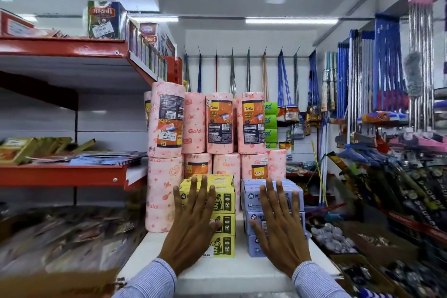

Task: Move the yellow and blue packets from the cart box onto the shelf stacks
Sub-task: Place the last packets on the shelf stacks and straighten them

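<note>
A stack of yellow packets (225, 203) stands on the white shelf (232, 271), three high at the front with more behind. To its right stands a stack of blue packets (297, 203), also three high. My left hand (193, 222) lies flat with fingers spread against the front of the yellow stack. My right hand (280, 227) lies flat the same way against the front of the blue stack. Neither hand holds anything. A brown cardboard edge (60, 283) shows at the bottom left; no packets are visible in it.
Pink kitchen towel rolls (217, 123) are piled two high right behind and left of the stacks. Red shelves (63, 174) with goods run along the left. Mops and brooms (387, 68) hang at the right, above bins of small goods (333, 237).
</note>
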`<control>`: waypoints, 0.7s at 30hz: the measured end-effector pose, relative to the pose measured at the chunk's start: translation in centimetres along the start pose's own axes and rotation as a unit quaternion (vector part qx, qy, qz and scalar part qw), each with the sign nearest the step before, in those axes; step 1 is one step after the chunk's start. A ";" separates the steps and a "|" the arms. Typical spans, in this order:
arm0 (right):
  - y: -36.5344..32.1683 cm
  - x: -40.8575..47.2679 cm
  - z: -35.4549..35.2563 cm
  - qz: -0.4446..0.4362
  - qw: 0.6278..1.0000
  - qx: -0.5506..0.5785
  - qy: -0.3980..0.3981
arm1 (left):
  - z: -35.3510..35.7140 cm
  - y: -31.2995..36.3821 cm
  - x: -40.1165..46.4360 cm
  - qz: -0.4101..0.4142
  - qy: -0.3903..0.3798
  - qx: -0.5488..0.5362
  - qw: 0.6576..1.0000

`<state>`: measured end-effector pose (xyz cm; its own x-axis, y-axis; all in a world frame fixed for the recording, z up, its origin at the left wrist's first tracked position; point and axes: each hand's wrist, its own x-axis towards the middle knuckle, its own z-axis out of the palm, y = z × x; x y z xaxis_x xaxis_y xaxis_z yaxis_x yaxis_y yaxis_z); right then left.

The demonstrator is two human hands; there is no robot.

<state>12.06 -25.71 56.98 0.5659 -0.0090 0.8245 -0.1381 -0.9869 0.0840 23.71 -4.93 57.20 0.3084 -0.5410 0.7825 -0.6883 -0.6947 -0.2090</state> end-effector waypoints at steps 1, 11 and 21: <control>0.1 0.1 0.2 -0.001 1.000 -0.004 0.001 | 0.2 -0.1 0.0 0.002 0.000 0.004 1.000; 0.7 1.1 1.1 -0.009 0.999 -0.027 -0.017 | 1.6 -0.9 0.0 0.024 0.006 0.002 1.000; 0.5 0.9 0.5 -0.003 0.999 -0.020 -0.031 | 0.4 -0.3 -0.4 0.017 -0.026 0.024 0.999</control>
<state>12.88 -26.26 57.52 0.6162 -0.0134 0.7875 -0.1652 -0.9798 0.1126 24.04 -4.67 56.73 0.3206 -0.5880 0.7426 -0.6673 -0.6966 -0.2635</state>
